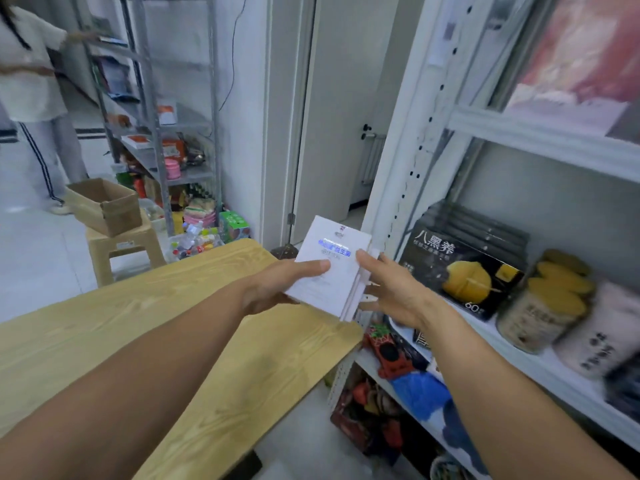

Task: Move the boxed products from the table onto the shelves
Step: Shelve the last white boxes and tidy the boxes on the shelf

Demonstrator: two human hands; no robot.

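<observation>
Fingers (313, 266), left: thumb lying flat across the top face of a stack of flat white cardboard boxes (329, 271) with blue lettering, the rest going underneath it; grasping.

Fingers, right: thumb pressing on the top face near the right edge, the others spreading along the stack's right side and beneath it; grasping.

Left hand (273, 289) and right hand (398, 292): holding the stack between them, both forearms bare and reaching forward.

Stack: being held in the air, tilted, over the far right corner of the pale wood-grain table (156, 323), just beside the upright of the white metal shelving unit (540, 133). The number of boxes is not showing clearly.

Shelving unit, middle shelf: carrying a row of black cartons (460, 261) printed with a yellow fruit, then clear round jars with yellow lids (540, 306), then a pale pink pouch (602, 341) leaning at the right.

Lower shelf: holding red and blue packets (415, 386), blurred.

Upper shelf: bearing a large reddish pack, out of focus.

Behind the table: a white door (332, 133) standing ajar.

Far left: a grey metal rack (152, 116) crowded with mixed goods; an open brown cardboard carton (104, 206) sitting on a beige plastic stool (121, 247); a second person in white clothing (31, 81) reaching toward the rack.
</observation>
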